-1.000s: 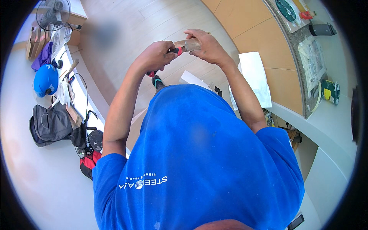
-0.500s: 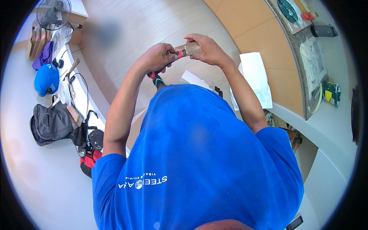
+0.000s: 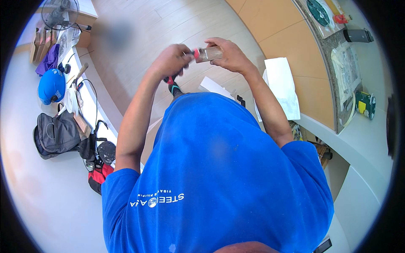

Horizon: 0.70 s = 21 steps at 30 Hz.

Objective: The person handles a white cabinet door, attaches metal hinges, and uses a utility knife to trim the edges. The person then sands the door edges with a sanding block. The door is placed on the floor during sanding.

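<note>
In front of me, above the floor, I have what looks like a flat paintbrush (image 3: 210, 54) with a red and black handle and a wide, pale brownish head. My left hand (image 3: 172, 62), slightly blurred, is closed round the handle and hides most of it. A bit of red and black shows below that hand. My right hand (image 3: 230, 55) curls at the far end of the head, thumb and fingers on opposite edges. Its palm covers the tip of the head.
White sheets (image 3: 282, 88) lie at the right, by tan cabinets (image 3: 291, 50). A counter there bears a dark bottle (image 3: 357, 35) and a green-yellow can (image 3: 365, 104). On the left are a fan (image 3: 59, 12), a blue helmet (image 3: 51, 87), a grey backpack (image 3: 57, 134) and cables.
My left hand has shifted slightly and is blurred, and less of the handle shows below it. The brush head has turned a little between my hands. My right hand has barely moved.
</note>
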{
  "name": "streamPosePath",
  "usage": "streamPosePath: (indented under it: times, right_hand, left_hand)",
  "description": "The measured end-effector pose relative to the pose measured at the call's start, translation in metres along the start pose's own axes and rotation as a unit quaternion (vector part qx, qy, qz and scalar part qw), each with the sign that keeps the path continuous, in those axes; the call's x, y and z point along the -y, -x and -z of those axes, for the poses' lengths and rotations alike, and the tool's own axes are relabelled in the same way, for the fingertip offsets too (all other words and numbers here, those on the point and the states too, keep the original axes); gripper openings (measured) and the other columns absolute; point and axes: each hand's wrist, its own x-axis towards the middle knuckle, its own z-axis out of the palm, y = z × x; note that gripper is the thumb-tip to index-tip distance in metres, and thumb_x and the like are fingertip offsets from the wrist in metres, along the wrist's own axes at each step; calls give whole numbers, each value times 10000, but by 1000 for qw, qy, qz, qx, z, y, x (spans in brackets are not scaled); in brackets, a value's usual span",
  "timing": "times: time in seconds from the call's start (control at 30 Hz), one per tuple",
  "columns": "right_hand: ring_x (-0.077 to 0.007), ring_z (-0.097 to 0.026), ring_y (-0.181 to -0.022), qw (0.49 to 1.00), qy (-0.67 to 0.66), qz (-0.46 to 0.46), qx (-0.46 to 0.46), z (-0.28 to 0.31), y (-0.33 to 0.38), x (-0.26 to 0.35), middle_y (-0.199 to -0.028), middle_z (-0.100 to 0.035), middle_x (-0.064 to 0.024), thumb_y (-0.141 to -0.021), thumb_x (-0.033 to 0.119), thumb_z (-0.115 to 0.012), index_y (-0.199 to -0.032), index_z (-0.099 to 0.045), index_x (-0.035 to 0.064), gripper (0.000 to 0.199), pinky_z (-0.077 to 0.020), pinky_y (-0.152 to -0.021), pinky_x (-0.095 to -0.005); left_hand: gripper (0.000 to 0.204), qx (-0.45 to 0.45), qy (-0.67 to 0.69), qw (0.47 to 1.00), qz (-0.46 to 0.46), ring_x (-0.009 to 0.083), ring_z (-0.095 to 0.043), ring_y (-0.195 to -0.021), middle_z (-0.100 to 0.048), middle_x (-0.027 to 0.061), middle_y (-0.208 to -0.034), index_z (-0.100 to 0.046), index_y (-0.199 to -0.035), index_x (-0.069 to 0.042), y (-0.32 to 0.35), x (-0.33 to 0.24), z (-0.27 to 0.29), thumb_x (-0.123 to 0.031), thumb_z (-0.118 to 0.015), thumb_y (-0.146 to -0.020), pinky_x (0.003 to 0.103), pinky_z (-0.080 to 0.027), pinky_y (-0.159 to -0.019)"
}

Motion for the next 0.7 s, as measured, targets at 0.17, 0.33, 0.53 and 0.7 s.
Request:
streamPosePath:
  times: [0.17,0.33,0.53,0.7]
  right_hand:
    - [-242,-714,-998,925,-341,-155,-72,-4,7,-34,-1120,-720,-135,-915,254,-798,-1366,-613,58,525,-599,-842,-359]
    - [-165,-707,-837,692,-692,-205,-31,2,9,-38,-1052,-742,-129,-1055,499,-597,-1329,-633,47,530,-596,-751,-316]
    - [-163,-703,-843,710,-685,-155,-51,10,5,-20,-1054,-736,-136,-1058,518,-590,-1377,-596,35,579,-587,-734,-299]
    - [-177,-683,-1015,829,-543,-83,-106,28,5,3,-1153,-706,-120,-1054,421,-635,-1407,-567,27,534,-560,-887,-328]
  left_hand:
    - [349,-157,109,981,-33,122,-651,-673,-718,69,-904,-647,-1295,18,-1,1,27,-166,-679,-1001,278,-528,-614]
    - [407,-99,70,988,-91,134,-643,-789,-745,77,-1018,-637,-1369,-33,12,-17,10,-109,-710,-977,304,-526,-726]
    - [421,-151,-81,970,-171,326,-707,-814,-745,178,-1009,-677,-1336,-101,3,-32,-9,-83,-703,-916,428,-559,-785]
    - [418,-256,-179,907,-283,407,-693,-876,-725,180,-1005,-685,-1309,-104,9,-39,-12,-89,-719,-893,493,-541,-776]
